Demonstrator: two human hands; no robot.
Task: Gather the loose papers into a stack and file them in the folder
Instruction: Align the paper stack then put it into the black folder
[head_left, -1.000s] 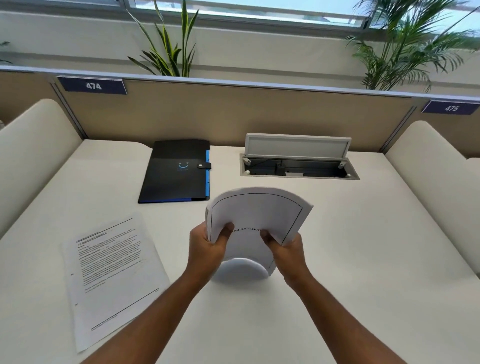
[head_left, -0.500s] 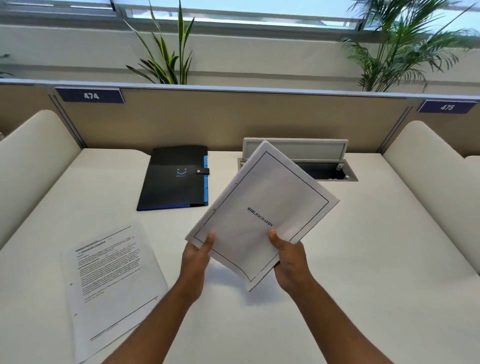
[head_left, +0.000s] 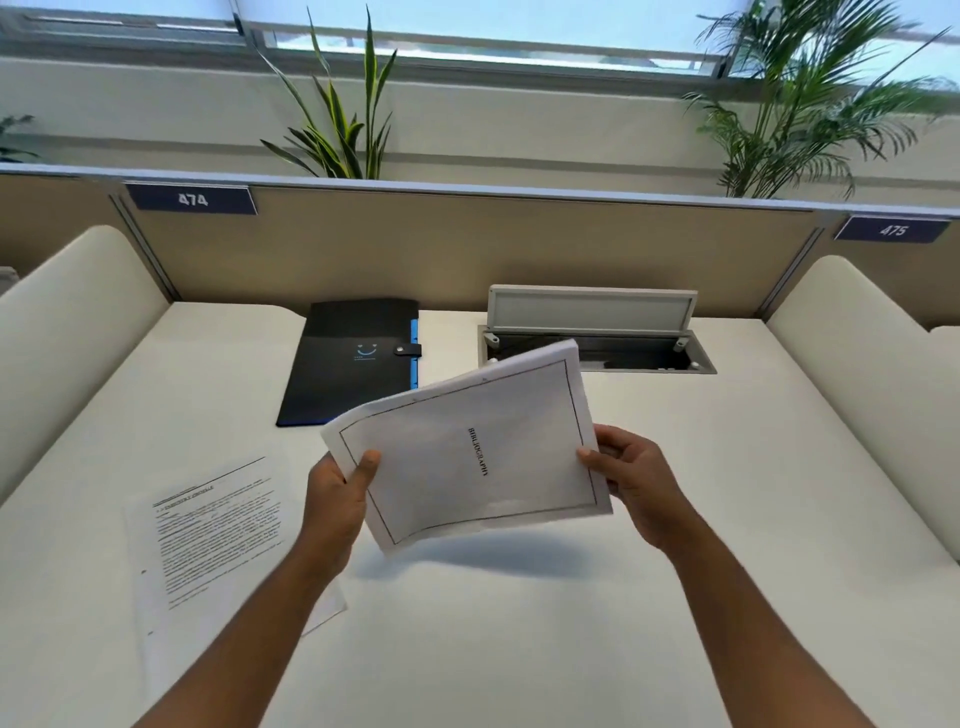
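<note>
Both hands hold a thin stack of white papers (head_left: 467, 447) in the air above the desk, its top sheet bordered and printed "BIBLIOGRAPHY", turned sideways. My left hand (head_left: 337, 493) pinches the stack's left edge, thumb on top. My right hand (head_left: 631, 480) grips the right edge. One loose printed sheet (head_left: 208, 540) lies flat on the desk at the left, partly under my left forearm. The black folder (head_left: 353, 358) with a blue edge and snap strap lies closed at the back of the desk.
An open cable hatch (head_left: 597, 338) with its grey lid raised sits in the white desk (head_left: 727, 519) behind the stack. Cream padded dividers stand at the left (head_left: 67, 322) and right (head_left: 862, 353). A tan partition (head_left: 467, 249) closes the back, with plants beyond.
The stack was bowed upright on the desk a second ago. It has since been lifted, flattened and rotated so the long side runs left to right. The camera tilted slightly.
</note>
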